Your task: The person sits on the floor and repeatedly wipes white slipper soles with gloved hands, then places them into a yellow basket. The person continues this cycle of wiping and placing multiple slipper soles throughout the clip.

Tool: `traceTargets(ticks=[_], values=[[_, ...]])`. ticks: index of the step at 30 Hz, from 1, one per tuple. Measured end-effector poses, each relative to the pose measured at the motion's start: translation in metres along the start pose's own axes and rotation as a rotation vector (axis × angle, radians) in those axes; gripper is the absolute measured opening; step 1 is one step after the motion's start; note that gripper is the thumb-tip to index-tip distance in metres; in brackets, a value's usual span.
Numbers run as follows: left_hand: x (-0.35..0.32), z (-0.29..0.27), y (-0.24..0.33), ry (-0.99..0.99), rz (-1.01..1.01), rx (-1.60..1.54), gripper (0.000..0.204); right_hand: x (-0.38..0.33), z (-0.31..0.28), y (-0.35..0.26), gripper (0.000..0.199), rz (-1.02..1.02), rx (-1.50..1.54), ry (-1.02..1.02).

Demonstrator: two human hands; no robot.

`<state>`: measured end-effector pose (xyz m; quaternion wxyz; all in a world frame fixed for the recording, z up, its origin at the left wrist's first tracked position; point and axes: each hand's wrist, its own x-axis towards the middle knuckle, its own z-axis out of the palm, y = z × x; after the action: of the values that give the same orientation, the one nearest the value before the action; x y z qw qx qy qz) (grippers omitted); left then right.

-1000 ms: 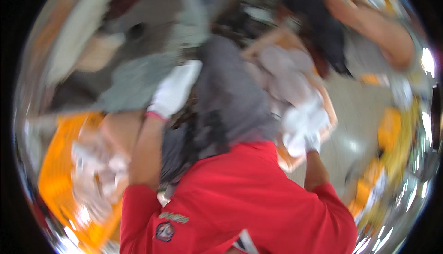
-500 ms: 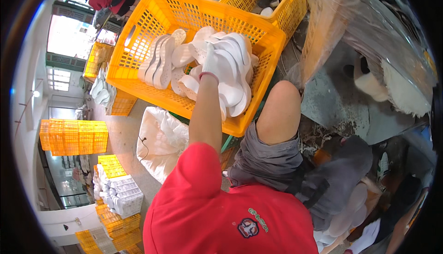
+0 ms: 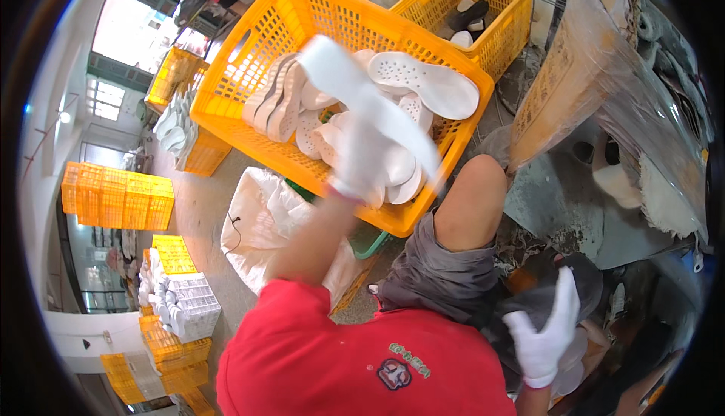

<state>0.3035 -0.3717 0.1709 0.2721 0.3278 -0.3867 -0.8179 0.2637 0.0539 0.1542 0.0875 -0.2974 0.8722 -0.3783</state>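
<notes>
We see our left hand (image 3: 362,163), in a white glove, raised over the big yellow crate (image 3: 249,61) and closed around a white shoe sole (image 3: 362,98). The sole is blurred, slanting from upper left to lower right above the crate's contents, its lower end near the crate's front rim. The fingers are wrapped on it, though the blur hides exactly how they sit.

Inside the crate lies a heap of white soles (image 3: 377,106): several stand on edge in a row at the left, and 1 long sole with a dotted face (image 3: 427,83) lies flat on top at the right. The held sole is above this heap, not resting on it.

Our right hand (image 3: 547,333), also gloved in white, hangs low at the right, beside our grey shorts (image 3: 438,272) and bare knee (image 3: 472,201). Its fingers are spread apart and flat; it grips nothing, and whether it touches the dark things behind it we cannot tell.

A 2nd yellow crate (image 3: 483,0) stands behind the 1st, holding a few dark and pale soles. A white sack (image 3: 260,212) lies on the floor under the big crate's front left. More yellow crates (image 3: 117,197) are stacked far off at the left.
</notes>
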Motion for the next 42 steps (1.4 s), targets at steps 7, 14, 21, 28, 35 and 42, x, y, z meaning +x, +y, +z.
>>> traceTargets(ticks=[7,14,21,28,35,42], values=[[-0.155,0.106,-0.211,-0.326,-0.702,-0.455,0.049,-0.026,-0.022,0.003,0.049,0.433,0.422,0.408],[-0.121,0.234,-0.293,-0.514,-0.74,-0.002,0.038,-0.058,-0.04,0.001,0.066,0.57,0.574,0.645],[-0.041,0.291,-0.366,-0.872,-0.03,0.56,0.043,0.024,-0.058,0.073,0.06,0.309,-0.045,0.638],[0.051,0.235,-0.331,-0.848,0.117,1.474,0.056,0.114,-0.083,0.116,0.047,0.085,0.0,0.606],[-0.008,0.211,-0.218,-0.869,0.224,1.378,0.074,0.152,-0.094,0.168,0.025,0.104,-0.407,0.392],[-0.057,0.228,-0.291,-0.759,-0.653,0.077,0.037,0.136,-0.102,0.085,0.052,0.482,0.363,0.294]])
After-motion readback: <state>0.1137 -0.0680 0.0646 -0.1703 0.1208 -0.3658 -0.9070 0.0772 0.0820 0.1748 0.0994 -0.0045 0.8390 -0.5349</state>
